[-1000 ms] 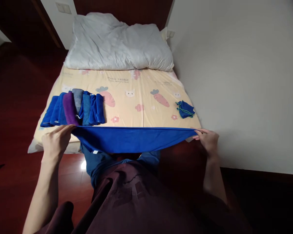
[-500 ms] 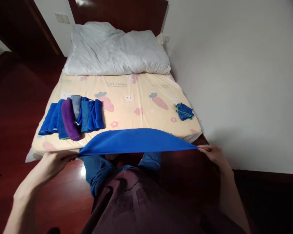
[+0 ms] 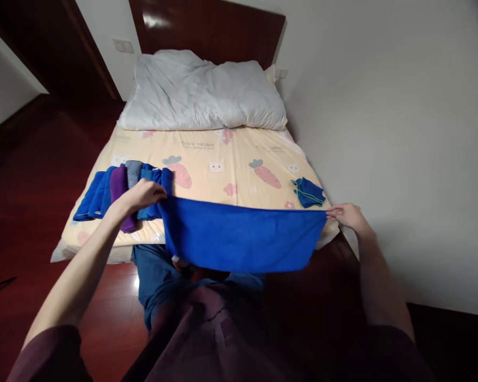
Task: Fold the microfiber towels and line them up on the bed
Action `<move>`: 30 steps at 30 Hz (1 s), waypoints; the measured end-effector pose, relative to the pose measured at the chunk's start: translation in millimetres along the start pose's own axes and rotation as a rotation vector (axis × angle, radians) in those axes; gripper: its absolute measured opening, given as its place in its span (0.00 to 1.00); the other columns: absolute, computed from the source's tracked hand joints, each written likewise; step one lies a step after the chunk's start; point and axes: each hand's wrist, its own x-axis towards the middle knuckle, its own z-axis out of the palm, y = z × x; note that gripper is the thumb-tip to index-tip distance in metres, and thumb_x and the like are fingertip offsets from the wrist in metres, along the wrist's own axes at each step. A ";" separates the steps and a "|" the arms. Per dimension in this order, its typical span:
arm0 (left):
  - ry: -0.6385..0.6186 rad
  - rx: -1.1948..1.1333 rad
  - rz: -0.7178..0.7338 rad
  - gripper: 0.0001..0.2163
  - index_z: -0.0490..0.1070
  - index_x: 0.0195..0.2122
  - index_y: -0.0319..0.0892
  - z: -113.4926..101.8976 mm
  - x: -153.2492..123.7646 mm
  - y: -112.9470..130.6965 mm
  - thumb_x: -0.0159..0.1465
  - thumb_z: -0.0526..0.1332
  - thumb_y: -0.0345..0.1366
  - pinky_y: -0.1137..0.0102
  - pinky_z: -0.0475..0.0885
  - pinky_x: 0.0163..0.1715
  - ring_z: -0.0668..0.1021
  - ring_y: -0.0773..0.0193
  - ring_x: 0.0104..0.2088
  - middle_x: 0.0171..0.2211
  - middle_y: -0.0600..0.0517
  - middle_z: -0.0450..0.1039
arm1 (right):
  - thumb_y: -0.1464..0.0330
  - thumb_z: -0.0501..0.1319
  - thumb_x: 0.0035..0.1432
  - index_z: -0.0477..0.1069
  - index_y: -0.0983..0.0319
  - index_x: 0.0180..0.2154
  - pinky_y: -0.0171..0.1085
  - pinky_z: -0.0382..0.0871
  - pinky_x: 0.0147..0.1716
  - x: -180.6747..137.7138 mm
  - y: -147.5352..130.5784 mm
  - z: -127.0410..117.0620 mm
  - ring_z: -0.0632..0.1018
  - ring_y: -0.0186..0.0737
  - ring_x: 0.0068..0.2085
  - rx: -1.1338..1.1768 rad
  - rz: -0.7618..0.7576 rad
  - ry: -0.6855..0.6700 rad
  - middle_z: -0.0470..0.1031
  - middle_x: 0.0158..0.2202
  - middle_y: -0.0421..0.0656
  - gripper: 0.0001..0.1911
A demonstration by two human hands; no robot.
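Observation:
A blue towel [image 3: 239, 233] hangs stretched wide between my hands, over the near edge of the bed. My left hand [image 3: 143, 195] is closed on its upper left corner, in front of the rolled towels. At the upper right corner, my right hand [image 3: 344, 215] pinches the cloth, close to the bed's right edge. The towel's top edge is taut and its lower part hangs loose in front of my legs. Several rolled or folded towels lie side by side on the left of the bed, among them a purple towel [image 3: 118, 183] and a grey towel [image 3: 133, 171], partly hidden by my left hand and forearm.
A crumpled blue cloth with green edging [image 3: 308, 192] lies at the bed's right side. Across the head of the bed [image 3: 207, 183] rests a white quilt [image 3: 207, 98], before a dark headboard [image 3: 215, 26]. A white wall [image 3: 390, 132] runs along the right.
Both hands have risen and moved forward over the bed, my left hand also to the right. The towel, bowed up before, now hangs down from its top edge.

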 end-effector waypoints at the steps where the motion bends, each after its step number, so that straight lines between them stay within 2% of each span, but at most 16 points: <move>1: 0.083 0.050 -0.025 0.13 0.81 0.31 0.39 -5.8 19.4 -1.1 0.66 0.59 0.38 0.74 0.76 0.33 0.78 0.67 0.23 0.21 0.54 0.76 | 0.84 0.67 0.51 0.77 0.69 0.24 0.39 0.70 0.38 16.2 -13.8 3.1 0.78 0.38 0.27 -0.014 -0.046 0.052 0.77 0.21 0.45 0.09; 3: 0.256 0.127 -0.040 0.15 0.82 0.35 0.36 -18.7 47.5 0.4 0.68 0.57 0.37 0.72 0.76 0.39 0.80 0.66 0.28 0.26 0.51 0.79 | 0.82 0.68 0.52 0.78 0.70 0.26 0.39 0.68 0.41 47.2 -35.1 7.0 0.77 0.36 0.29 -0.030 -0.162 0.175 0.77 0.22 0.45 0.05; 5: 0.440 0.162 -0.026 0.18 0.81 0.40 0.34 -28.4 60.4 6.0 0.71 0.53 0.38 0.71 0.76 0.43 0.82 0.65 0.34 0.35 0.47 0.82 | 0.81 0.66 0.55 0.79 0.72 0.32 0.38 0.68 0.42 73.9 -47.7 9.9 0.77 0.35 0.31 0.015 -0.286 0.300 0.81 0.30 0.50 0.03; 8: 0.642 0.160 0.004 0.18 0.80 0.47 0.34 -25.9 58.1 13.4 0.73 0.52 0.37 0.69 0.76 0.45 0.83 0.62 0.42 0.45 0.44 0.82 | 0.80 0.62 0.58 0.79 0.74 0.41 0.36 0.70 0.44 103.0 -52.1 18.6 0.80 0.35 0.37 0.131 -0.483 0.455 0.80 0.46 0.61 0.09; 10: 0.669 0.151 0.017 0.16 0.79 0.51 0.36 -11.5 49.5 11.5 0.73 0.53 0.35 0.68 0.77 0.47 0.83 0.60 0.46 0.48 0.43 0.81 | 0.80 0.62 0.58 0.79 0.75 0.41 0.37 0.72 0.46 116.7 -46.9 29.4 0.81 0.38 0.42 0.166 -0.566 0.505 0.79 0.50 0.64 0.09; 13: 0.602 0.142 0.023 0.16 0.78 0.53 0.38 25.0 35.3 -3.4 0.72 0.53 0.32 0.66 0.76 0.52 0.82 0.57 0.51 0.52 0.43 0.79 | 0.78 0.63 0.58 0.80 0.73 0.38 0.40 0.73 0.49 134.5 -27.6 53.3 0.81 0.42 0.45 0.148 -0.620 0.479 0.80 0.49 0.63 0.08; 17: 0.428 0.117 -0.082 0.17 0.79 0.51 0.40 92.0 17.1 -25.4 0.69 0.53 0.30 0.64 0.76 0.55 0.81 0.55 0.54 0.55 0.43 0.78 | 0.74 0.62 0.54 0.79 0.67 0.31 0.48 0.73 0.55 154.4 19.6 96.4 0.82 0.47 0.45 0.053 -0.641 0.414 0.83 0.42 0.56 0.07; 19: 0.314 0.095 -0.175 0.17 0.80 0.49 0.42 128.9 6.1 -29.1 0.67 0.54 0.29 0.64 0.76 0.54 0.81 0.54 0.54 0.53 0.43 0.79 | 0.72 0.61 0.50 0.77 0.65 0.26 0.51 0.74 0.54 158.5 51.0 121.4 0.82 0.49 0.42 0.009 -0.587 0.372 0.84 0.37 0.52 0.06; 21: 0.209 0.076 -0.267 0.16 0.81 0.46 0.44 164.6 -6.6 -27.8 0.66 0.54 0.28 0.64 0.78 0.48 0.82 0.52 0.51 0.50 0.43 0.81 | 0.70 0.60 0.47 0.75 0.62 0.23 0.52 0.75 0.50 156.9 85.4 146.6 0.82 0.50 0.38 -0.036 -0.502 0.324 0.83 0.32 0.49 0.06; 24: 0.094 0.033 -0.339 0.14 0.81 0.39 0.44 209.8 -25.7 -22.7 0.64 0.55 0.27 0.63 0.78 0.44 0.83 0.51 0.46 0.42 0.42 0.82 | 0.67 0.59 0.44 0.73 0.61 0.20 0.53 0.77 0.46 147.0 134.5 178.7 0.82 0.50 0.34 -0.088 -0.412 0.256 0.81 0.26 0.47 0.07; 27: 0.064 -0.011 -0.343 0.12 0.81 0.36 0.43 239.1 -40.6 -21.0 0.60 0.58 0.26 0.59 0.76 0.51 0.80 0.47 0.54 0.43 0.40 0.82 | 0.63 0.57 0.45 0.72 0.61 0.20 0.52 0.77 0.45 136.2 167.9 196.3 0.82 0.50 0.34 -0.056 -0.416 0.288 0.82 0.28 0.49 0.10; 30: 0.103 0.000 -0.395 0.12 0.82 0.39 0.42 253.1 -49.7 -21.9 0.61 0.58 0.29 0.54 0.72 0.56 0.76 0.44 0.60 0.45 0.39 0.82 | 0.60 0.55 0.45 0.74 0.62 0.22 0.53 0.76 0.45 128.9 181.9 199.1 0.82 0.52 0.35 -0.039 -0.422 0.348 0.83 0.30 0.54 0.14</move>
